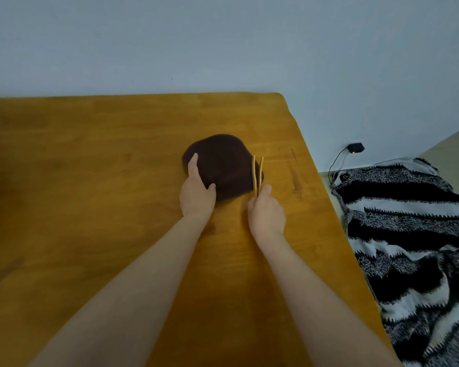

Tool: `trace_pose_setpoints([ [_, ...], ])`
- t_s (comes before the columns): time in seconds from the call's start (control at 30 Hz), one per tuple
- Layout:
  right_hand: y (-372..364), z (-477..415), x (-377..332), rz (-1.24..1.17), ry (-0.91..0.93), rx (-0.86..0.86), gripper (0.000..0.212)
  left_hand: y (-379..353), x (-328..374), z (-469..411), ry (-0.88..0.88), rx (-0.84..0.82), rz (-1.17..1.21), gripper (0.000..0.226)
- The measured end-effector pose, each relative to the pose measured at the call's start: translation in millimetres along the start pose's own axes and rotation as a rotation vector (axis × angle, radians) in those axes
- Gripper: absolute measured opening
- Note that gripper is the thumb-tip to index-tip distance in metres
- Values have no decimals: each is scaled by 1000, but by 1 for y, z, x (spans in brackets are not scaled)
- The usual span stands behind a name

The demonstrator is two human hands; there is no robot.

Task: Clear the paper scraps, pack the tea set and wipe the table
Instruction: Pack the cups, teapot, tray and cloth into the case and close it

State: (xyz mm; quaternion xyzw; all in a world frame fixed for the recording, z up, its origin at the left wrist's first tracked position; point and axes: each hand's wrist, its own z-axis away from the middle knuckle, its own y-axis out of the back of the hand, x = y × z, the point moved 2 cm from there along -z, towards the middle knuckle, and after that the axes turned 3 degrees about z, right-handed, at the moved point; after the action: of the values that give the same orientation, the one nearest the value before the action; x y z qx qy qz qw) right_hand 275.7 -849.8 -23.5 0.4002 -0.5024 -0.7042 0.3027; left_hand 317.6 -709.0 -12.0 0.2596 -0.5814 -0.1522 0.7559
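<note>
A dark brown, rounded cloth [223, 165] lies on the desk [90, 154]. The left grip [197, 193] rests spread on its left edge. The right grip [266, 213] pinches pale wooden tongs [258, 173] at its right edge.

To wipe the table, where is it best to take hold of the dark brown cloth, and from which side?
Probably its near-left edge, coming from the person's side: the cloth lies flat and rounded, the left hand rests there, and the wooden tongs in the right hand block its right edge.

Left grip [198, 193] flat, right grip [266, 215] curled
</note>
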Motion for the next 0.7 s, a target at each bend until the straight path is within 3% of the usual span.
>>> trace_pose_setpoints([
  [0.23, 8, 33, -48, -132, 96, 94, 24, 47, 4, 11, -99, 62, 308, 65],
  [0.5, 6, 84, -118, -206, 216, 131, 26, 137, -1, 13, -179, 108, 455, 50],
  [0.7, -3, 128, -194, -308, 319, 89, 24, 230, -27, 11, -176, 183, 460, 24],
])
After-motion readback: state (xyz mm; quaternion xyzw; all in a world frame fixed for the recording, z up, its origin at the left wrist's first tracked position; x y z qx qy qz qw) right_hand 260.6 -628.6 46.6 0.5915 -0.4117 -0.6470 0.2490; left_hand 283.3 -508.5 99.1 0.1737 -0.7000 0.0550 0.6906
